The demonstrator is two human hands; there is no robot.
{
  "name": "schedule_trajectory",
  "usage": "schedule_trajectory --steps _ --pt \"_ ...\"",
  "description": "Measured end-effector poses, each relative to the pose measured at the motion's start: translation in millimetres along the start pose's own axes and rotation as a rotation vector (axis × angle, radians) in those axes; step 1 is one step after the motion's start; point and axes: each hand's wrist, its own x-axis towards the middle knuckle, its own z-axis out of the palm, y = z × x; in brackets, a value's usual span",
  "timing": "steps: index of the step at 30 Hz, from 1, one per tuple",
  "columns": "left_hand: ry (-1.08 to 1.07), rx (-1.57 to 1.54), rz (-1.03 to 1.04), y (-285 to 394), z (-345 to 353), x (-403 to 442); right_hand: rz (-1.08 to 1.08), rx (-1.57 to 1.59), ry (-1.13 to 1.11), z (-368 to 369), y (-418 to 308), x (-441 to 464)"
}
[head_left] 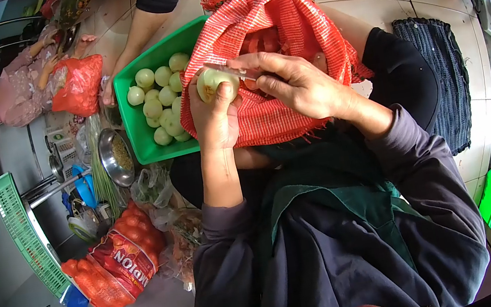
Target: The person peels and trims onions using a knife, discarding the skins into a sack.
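A pale, peeled onion (209,84) sits in my left hand (214,116), its brownish end turned toward me. My right hand (301,80) grips a small knife (234,71), and the blade lies against the top of the onion. Both hands are above an open red-and-white striped mesh sack (279,121), which rests between my legs with reddish, unclear contents showing inside. Just left of the sack stands a green tub (144,145) holding several peeled onions (152,108).
A full orange net bag (122,260) lies at lower left. Near it are a metal bowl (116,157) and long green stalks (101,176). Another person (24,92) sits at upper left beside a red plastic bag (77,85). A dark woven mat (439,78) lies on the right.
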Motion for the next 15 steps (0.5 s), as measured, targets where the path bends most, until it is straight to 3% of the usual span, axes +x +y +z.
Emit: schedule_trajectory --steps 4,7,11,15 --pt "-0.114 -0.032 -0.021 4 -7 0 0.222 0.002 0.046 -14 -9 3" --pt "-0.185 -0.065 -0.049 10 -5 -6 0.185 0.031 0.155 -13 4 5" --pt "-0.315 -0.177 -0.127 16 -11 -7 0.417 0.170 0.094 -21 -10 5" --pt "-0.452 -0.356 -0.197 15 -21 -4 0.181 -0.094 0.149 -20 12 6"
